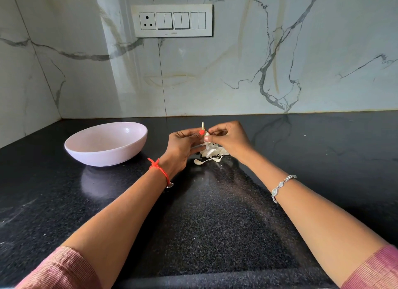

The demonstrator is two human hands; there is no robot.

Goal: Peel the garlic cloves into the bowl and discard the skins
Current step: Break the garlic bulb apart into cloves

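pink ribbed sleeves point(60, 269) fill the bottom corners, with bare forearms reaching out over a black speckled stone counter point(215, 213). the left wrist wears a red thread band point(158, 168), the right a silver chain bracelet point(282, 186). the left hand point(183, 146) pinches a small white garlic clove point(206, 134) between its red-nailed thumb and curled fingers. the right hand point(230, 140) pinches the same clove from the other side. a thin pale stalk sticks up from it. just below the hands, a heap of white papery garlic skins point(212, 154) lies on the counter. a pale pink round bowl point(103, 153) sits to their left, apart from the skins; its near rim hides its floor. a white switch panel point(172, 20) is set in the veined marble wall point(301, 51).
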